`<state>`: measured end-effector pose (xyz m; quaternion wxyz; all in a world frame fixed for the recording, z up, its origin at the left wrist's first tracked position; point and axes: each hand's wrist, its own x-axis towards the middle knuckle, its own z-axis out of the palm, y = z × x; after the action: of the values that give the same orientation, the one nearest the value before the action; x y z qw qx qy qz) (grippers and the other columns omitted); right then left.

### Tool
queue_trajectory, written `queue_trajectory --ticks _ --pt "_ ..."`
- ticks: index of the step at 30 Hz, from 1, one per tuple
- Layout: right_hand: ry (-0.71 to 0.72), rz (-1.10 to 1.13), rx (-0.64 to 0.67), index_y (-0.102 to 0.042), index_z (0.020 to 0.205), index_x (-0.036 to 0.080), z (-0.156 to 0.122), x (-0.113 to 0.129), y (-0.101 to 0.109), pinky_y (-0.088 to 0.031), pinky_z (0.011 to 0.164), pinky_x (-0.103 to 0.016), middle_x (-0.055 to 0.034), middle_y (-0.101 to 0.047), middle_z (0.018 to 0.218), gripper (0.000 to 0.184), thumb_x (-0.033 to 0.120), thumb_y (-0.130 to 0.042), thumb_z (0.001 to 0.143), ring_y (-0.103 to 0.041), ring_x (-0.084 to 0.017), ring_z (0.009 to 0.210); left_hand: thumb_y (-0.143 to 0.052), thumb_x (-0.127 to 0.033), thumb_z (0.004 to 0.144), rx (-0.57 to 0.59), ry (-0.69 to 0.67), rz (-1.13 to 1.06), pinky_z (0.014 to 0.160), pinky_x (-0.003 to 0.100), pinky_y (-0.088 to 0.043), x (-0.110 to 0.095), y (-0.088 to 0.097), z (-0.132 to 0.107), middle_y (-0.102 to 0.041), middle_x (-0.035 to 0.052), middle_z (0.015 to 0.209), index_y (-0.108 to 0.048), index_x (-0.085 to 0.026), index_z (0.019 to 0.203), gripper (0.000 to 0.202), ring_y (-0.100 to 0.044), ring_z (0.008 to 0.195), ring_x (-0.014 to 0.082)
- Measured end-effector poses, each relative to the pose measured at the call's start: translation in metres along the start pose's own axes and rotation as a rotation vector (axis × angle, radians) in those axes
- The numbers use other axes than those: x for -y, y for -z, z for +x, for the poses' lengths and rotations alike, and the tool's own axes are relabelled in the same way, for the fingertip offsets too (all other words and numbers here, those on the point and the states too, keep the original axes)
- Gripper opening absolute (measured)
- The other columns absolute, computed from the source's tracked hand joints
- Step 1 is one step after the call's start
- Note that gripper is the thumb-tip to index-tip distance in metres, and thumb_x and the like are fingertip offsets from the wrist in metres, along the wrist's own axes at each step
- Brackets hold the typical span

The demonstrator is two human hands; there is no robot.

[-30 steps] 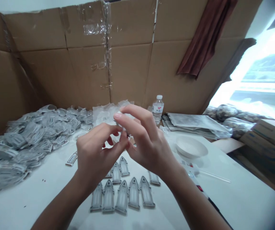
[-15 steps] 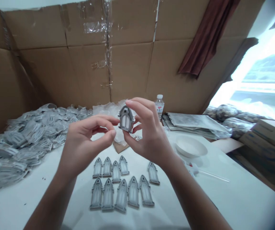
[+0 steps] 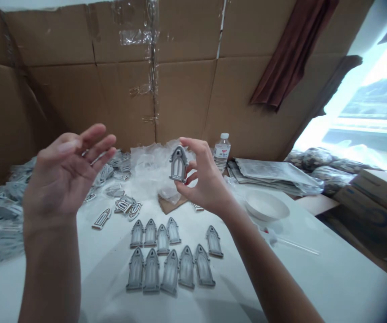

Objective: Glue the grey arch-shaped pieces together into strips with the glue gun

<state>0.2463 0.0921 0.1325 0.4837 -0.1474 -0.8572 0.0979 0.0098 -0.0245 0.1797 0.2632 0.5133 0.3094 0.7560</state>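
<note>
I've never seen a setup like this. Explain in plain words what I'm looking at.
There is no machine here, only a person working bare-handed. The view comes from a camera worn on that person's head, looking forward and down. The right hand holds up a small gray arched piece, shaped like a window. The left hand is raised, open, with nothing visible in it. On the white table, similar gray pieces lie in two rough rows. A plastic-wrapped heap lies at the left, and a shallow white bowl sits at the right.
</note>
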Motion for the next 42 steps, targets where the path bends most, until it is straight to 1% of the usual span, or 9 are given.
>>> queue_trajectory --ticks 3,7,10,12,14,18,32,38,42 --pt "0.001 0.008 0.019 -0.028 0.143 0.031 0.0 0.002 -0.002 -0.052 0.052 -0.015 -0.0083 -0.034 0.14 0.084 0.003 -0.057 0.07 -0.044 0.002 0.066 -0.057 -0.028 0.088 -0.008 -0.099 0.017 0.103 0.037 -0.055 -0.002 0.006 0.002 -0.065 -0.0135 0.125 -0.051 -0.021 0.071 0.02 -0.053 0.131 0.0179" --pt "-0.048 0.081 0.089 -0.025 0.144 0.033 -0.002 0.008 -0.004 -0.053 0.053 -0.014 -0.0079 -0.035 0.139 0.087 0.003 -0.059 0.07 -0.046 0.002 0.067 -0.058 -0.026 0.087 -0.008 -0.213 0.166 0.103 0.042 -0.054 0.003 -0.004 -0.003 -0.061 -0.0128 0.13 -0.052 -0.02 0.073 0.016 -0.054 0.13 0.0224" --pt "-0.103 0.176 0.147 -0.023 0.146 0.033 -0.004 0.014 -0.004 -0.053 0.052 -0.013 -0.0087 -0.036 0.138 0.088 0.005 -0.061 0.071 -0.048 0.001 0.068 -0.072 -0.021 0.076 -0.018 -0.491 0.532 0.106 0.045 -0.051 0.012 -0.019 -0.008 -0.059 -0.0035 0.132 -0.065 -0.021 0.079 0.009 -0.056 0.126 0.0271" --pt "-0.113 0.21 0.169 -0.022 0.147 0.033 -0.005 0.018 -0.004 -0.054 0.054 -0.013 -0.009 -0.036 0.14 0.089 0.007 -0.062 0.072 -0.05 0.001 0.069 -0.077 -0.019 0.073 0.055 -0.613 0.814 0.108 0.046 -0.048 0.019 -0.029 -0.012 -0.054 -0.0013 0.137 -0.068 -0.024 0.082 0.013 -0.05 0.131 0.0288" --pt "-0.104 0.223 0.177 -0.022 0.148 0.033 -0.005 0.022 -0.004 -0.055 0.056 -0.014 -0.0089 -0.034 0.142 0.09 0.007 -0.063 0.072 -0.051 0.001 0.069 -0.075 -0.019 0.075 0.181 -0.634 0.971 0.108 0.046 -0.047 0.025 -0.037 -0.016 -0.05 0.0013 0.142 -0.068 -0.025 0.085 0.014 -0.046 0.135 0.029" --pt "-0.065 0.203 0.186 -0.022 0.147 0.033 -0.006 0.028 -0.004 -0.055 0.057 -0.015 -0.0085 -0.032 0.145 0.088 0.006 -0.062 0.074 -0.05 0.001 0.07 -0.069 -0.018 0.082 0.352 -0.699 1.048 0.11 0.047 -0.045 0.035 -0.046 -0.019 -0.049 0.0078 0.142 -0.068 -0.022 0.09 0.009 -0.047 0.134 0.0279" --pt "0.016 0.106 0.241 -0.025 0.144 0.029 -0.007 0.034 -0.004 -0.055 0.058 -0.017 -0.0084 -0.034 0.145 0.083 0.004 -0.059 0.072 -0.049 -0.001 0.072 -0.059 -0.01 0.088 0.477 -0.739 1.037 0.115 0.048 -0.044 0.044 -0.041 -0.014 -0.053 0.0091 0.135 -0.063 -0.018 0.086 0.01 -0.044 0.137 0.0264" --pt "-0.033 0.17 0.263 -0.023 0.146 0.033 -0.006 0.03 -0.001 -0.055 0.059 -0.017 -0.0076 -0.035 0.143 0.089 0.003 -0.061 0.071 -0.048 0.001 0.068 -0.056 -0.011 0.09 0.444 -0.709 0.996 0.115 0.047 -0.045 0.035 -0.041 -0.015 -0.054 0.0071 0.126 -0.061 -0.021 0.087 0.011 -0.044 0.137 0.0258" --pt "-0.074 0.173 0.241 -0.024 0.147 0.034 -0.006 0.026 0.001 -0.056 0.059 -0.016 -0.0068 -0.038 0.139 0.09 0.003 -0.06 0.07 -0.047 0.001 0.067 -0.059 -0.016 0.09 0.225 -0.679 1.005 0.114 0.041 -0.048 0.024 -0.028 -0.011 -0.051 0.0025 0.127 -0.063 -0.022 0.084 0.01 -0.048 0.133 0.0232"
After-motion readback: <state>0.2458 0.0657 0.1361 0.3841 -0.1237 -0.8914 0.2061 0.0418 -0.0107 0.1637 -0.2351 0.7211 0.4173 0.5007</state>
